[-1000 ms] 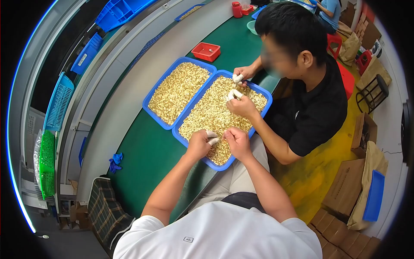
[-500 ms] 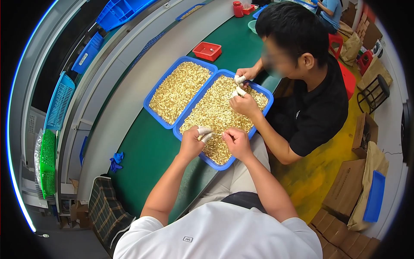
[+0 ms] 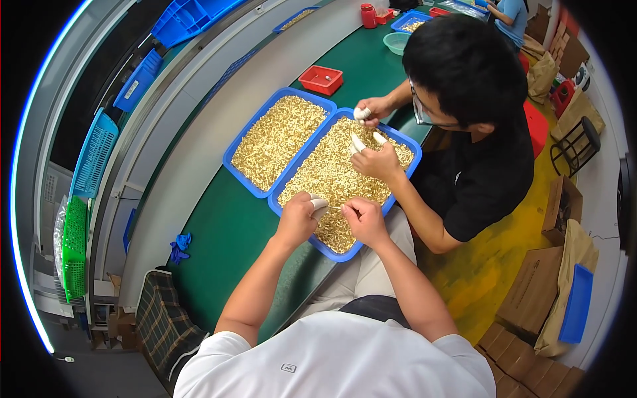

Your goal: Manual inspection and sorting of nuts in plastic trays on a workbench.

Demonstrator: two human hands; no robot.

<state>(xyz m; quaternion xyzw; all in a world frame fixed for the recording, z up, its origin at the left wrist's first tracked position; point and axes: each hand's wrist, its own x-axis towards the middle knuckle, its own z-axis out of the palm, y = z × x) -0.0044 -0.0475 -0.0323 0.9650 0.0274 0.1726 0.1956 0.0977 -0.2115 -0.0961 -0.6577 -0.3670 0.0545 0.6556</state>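
Observation:
My left hand (image 3: pixel 298 217), with white finger covers on its thumb and finger, is closed over the near end of a blue tray (image 3: pixel 332 253). The tray holds many small gold-coloured metal pieces (image 3: pixel 318 172). Beside it, my right hand (image 3: pixel 365 220) pinches a thin, pale stick-like thing (image 3: pixel 335 207) that reaches across to the left fingertips. Whatever the left fingers grip is too small to make out. Over the far part of the same tray are a co-worker's two hands (image 3: pixel 375 159), also with white finger covers.
A second blue tray (image 3: pixel 229 159) of similar pieces adjoins on the left. Beyond it a small red bin (image 3: pixel 321 79) stands on the green table (image 3: pixel 219 225). Blue gloves (image 3: pixel 180 247) lie at the left. The co-worker (image 3: pixel 491 166) sits close on the right.
The co-worker's head has moved slightly right, and their hands have drawn apart, with fingers stretched out on one. My left fingers have closed a little; my hands stay in place.

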